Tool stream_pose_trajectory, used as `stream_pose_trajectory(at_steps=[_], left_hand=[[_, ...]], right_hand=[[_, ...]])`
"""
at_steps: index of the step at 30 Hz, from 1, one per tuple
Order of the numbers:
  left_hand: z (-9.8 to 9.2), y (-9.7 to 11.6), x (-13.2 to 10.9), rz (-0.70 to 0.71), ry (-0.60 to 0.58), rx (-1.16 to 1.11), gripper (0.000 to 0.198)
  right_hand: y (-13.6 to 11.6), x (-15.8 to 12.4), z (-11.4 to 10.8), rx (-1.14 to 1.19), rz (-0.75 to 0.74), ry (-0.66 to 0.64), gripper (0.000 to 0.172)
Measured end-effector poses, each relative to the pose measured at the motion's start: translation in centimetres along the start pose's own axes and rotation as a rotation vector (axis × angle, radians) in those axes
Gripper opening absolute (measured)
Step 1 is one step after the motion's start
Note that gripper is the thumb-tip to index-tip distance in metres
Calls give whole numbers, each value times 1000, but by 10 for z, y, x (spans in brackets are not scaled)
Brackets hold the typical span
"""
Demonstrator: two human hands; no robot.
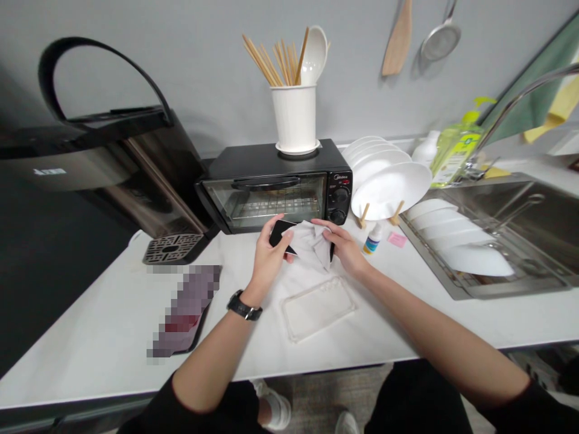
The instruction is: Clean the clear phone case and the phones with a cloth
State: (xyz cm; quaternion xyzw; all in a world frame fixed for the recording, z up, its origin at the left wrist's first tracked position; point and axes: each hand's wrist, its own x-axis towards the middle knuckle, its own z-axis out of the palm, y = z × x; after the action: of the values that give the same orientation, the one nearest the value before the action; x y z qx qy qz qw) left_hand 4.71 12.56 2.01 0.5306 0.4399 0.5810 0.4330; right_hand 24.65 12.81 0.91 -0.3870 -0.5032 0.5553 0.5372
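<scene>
My left hand (270, 247) grips one end of a black smartphone (279, 234), thumb on top and fingers beneath. A light grey cloth (311, 244) lies over the rest of the phone and covers most of it. At the other end, my right hand (341, 244) is closed on the cloth, its fingers against the phone's edge. Both hands are just in front of the toaster oven. Below them on the white counter lies a clear phone case (319, 308). A small spray bottle (373, 239) and a pink packet (397, 240) sit right of my right hand.
Behind stands a black toaster oven (226, 163) bearing a white cup (295, 114) of chopsticks. A hot-water dispenser (167, 175) and a pixelated flat object (187, 310) are at left. Plates (391, 187) in a rack and a sink (470, 289) with bowls are at right.
</scene>
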Motion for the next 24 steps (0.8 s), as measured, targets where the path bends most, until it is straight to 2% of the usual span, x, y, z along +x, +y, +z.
stream_pose_trajectory(at_steps=[3,6,9,11,13,16,18,21,24], left_hand=[[1,0,-1,5,-11,10,51],[2,-1,-3,0,-48,-12,50],[4,-1,-6,7,-84,-24,50],[5,-1,-7,43,-79,13,51],[5,-1,-7,70,-69,33,53],[4,-2,-6,52,-64,2,51],[4,-3,-6,41,-48,-9,50],[5,-2,-7,24,-44,-36,49],[5,0,-8,15,-46,-13,51]], right_hand=[[0,-1,1,-42,7,59,46],[1,-2,3,-239,-111,133,48],[4,-5,5,-451,-189,172,60],[6,-6,7,-512,-198,183,67],[7,-7,7,-505,-204,159,63],[9,-4,5,-423,-221,123,44],[9,-1,3,-355,-203,169,38],[10,1,2,-256,-150,270,42],[9,-1,4,-231,-114,268,51]])
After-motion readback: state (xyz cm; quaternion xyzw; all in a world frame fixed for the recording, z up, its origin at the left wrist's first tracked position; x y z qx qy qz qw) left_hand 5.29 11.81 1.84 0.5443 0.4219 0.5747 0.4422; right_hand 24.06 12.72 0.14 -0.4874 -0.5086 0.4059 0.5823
